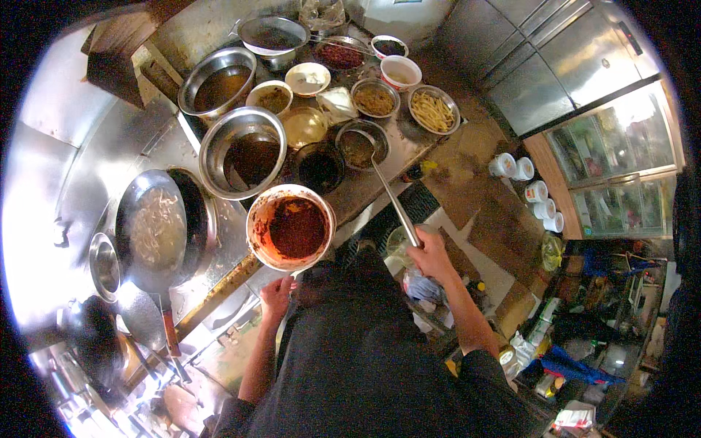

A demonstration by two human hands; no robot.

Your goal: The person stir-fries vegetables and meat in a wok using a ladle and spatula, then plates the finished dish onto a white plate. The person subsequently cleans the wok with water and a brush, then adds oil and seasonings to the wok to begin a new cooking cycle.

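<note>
My right hand (431, 253) is closed around the handle of a long metal ladle (395, 202), whose far end dips into a metal bowl (362, 145) of dark seasoning. In front of me, a white plastic tub (290, 227) with dark red paste stands at the counter's edge. My left hand (277, 295) is just below the tub, its fingers curled near a pale strip by the rim; whether it grips this strip cannot be told. Left of the tub, a wok (156, 230) holds pale strips in cloudy liquid. Behind the tub stands a large steel bowl (243, 153) of dark liquid.
Several bowls crowd the counter, among them one of pale yellow strips (434, 109) and a steel bowl of brown liquid (217, 82). A small metal bowl (104, 268) lies left of the wok. White tubs (536, 191) line the floor beside a glass-door cabinet (619, 159) at right.
</note>
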